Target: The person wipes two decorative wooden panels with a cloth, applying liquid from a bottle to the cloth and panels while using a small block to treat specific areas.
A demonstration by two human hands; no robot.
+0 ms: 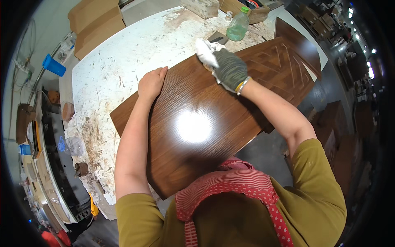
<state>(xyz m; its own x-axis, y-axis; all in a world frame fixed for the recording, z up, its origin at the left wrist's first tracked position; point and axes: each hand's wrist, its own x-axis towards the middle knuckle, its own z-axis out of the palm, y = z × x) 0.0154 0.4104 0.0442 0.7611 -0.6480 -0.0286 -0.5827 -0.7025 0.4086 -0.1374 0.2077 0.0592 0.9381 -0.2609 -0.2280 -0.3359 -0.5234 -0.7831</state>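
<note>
Right grip [231, 69]: gloved in dark knit; closed on a bunched white cloth [207, 50] at the far edge of the brown wood-grain panel [230, 111].
Left grip [152, 84]: bare; laid at the panel's far edge, left of the cloth. Whether the fingers clamp that edge cannot be told.
Panel position: lying on the counter [107, 70], with its near side extending past the counter toward the red patterned apron [226, 185].
Step, as judged: wiping the panel's face.
Good practice: run strokes along the grain, overlapping, under even pressure. Turn the cloth to a clean face as it loads. Steady the panel by its edge; bare fingers may mark the finish.
Glare check: the bright reflection mid-panel should help reveal streaks.
Raised pattern [284, 61]: right of the gloved grip; whether joined to the panel is unclear. Its recesses would probably need a folded cloth corner.
Overhang risk: heavy pressure on the near side could tip the panel.
Beyond the panel: green-capped bottle [238, 29] and small jar [228, 16].
Left of the panel: clear plastic bottle [74, 145].
Brands, labels, writing: none legible on the panel, bottles or jar.
</note>
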